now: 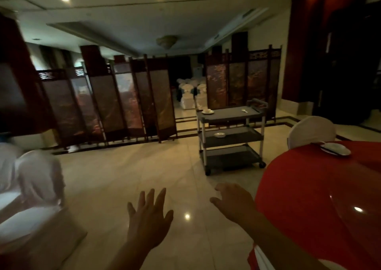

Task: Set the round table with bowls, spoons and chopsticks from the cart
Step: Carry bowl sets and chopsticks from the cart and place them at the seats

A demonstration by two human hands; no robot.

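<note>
One cart (226, 116), one round table (309, 187), two screens (107, 102) (241, 80)

Left hand (148, 221) spread, empty; right hand (234, 202) loosely curled, empty.

Right of the cart (226, 118), your desk (309, 187) is cut by the edge; white speck (244, 110) on the cart's top shelf, too small to name; chairs (39, 177) far left, blurred.

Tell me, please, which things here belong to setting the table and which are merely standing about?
Job: cart, bowl and spoon on its top shelf, dish on its middle shelf, round table, plate on it.
Lying about: folding screens, covered chairs.
</note>
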